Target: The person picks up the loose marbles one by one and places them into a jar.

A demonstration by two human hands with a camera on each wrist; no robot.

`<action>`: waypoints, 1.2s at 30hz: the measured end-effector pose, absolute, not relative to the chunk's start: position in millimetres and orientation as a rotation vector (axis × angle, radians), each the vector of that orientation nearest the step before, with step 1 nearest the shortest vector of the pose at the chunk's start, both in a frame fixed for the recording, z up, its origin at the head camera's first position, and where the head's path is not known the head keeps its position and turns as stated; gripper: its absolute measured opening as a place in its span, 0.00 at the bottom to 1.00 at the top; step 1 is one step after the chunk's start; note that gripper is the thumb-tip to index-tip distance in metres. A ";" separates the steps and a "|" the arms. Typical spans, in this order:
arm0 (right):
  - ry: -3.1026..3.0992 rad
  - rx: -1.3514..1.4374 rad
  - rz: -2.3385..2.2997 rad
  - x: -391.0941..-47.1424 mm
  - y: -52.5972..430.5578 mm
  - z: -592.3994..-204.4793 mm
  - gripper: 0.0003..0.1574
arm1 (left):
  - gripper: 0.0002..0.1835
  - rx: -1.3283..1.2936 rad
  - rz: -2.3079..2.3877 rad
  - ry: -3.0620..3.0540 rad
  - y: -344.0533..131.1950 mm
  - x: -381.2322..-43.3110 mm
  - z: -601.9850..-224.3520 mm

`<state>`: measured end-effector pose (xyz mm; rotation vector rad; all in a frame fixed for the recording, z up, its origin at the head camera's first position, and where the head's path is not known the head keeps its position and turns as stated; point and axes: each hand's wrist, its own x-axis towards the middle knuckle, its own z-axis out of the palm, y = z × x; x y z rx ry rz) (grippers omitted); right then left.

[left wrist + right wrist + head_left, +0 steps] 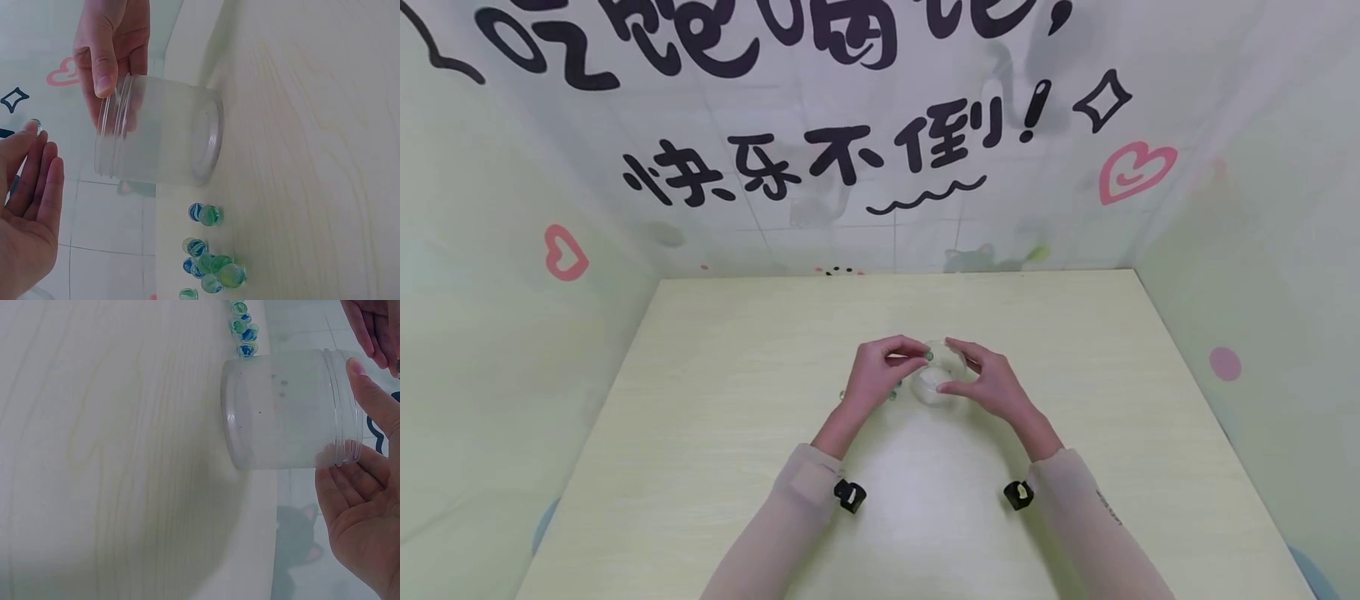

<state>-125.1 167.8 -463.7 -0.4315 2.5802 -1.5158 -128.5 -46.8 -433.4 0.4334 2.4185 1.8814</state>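
Observation:
A clear, wide-mouthed plastic jar (pixel 934 392) with a threaded neck stands upright on the table. My right hand (pixel 1000 385) grips it near the rim, thumb on one side and fingers on the other, as the right wrist view shows at the jar's neck (pixel 342 406). My left hand (pixel 874 371) pinches a glass marble (pixel 37 127) between thumb and fingertip, higher than the jar's mouth and close beside it. On the table by the jar lie several more glass marbles (pixel 215 265) with green and blue swirls, partly hidden under my left hand in the head view.
The pale wood-grain table (pixel 715 375) reaches to a white back wall (pixel 820 242) with black writing. Pale side walls (pixel 1247 275) flank it left and right. Black wrist mounts (pixel 851 497) sit at both sleeves.

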 end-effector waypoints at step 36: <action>2.556 -0.406 -1.537 -122.6 168.8 -465.8 0.48 | 0.09 0.489 1.894 2.424 -30.6 -130.6 -436.7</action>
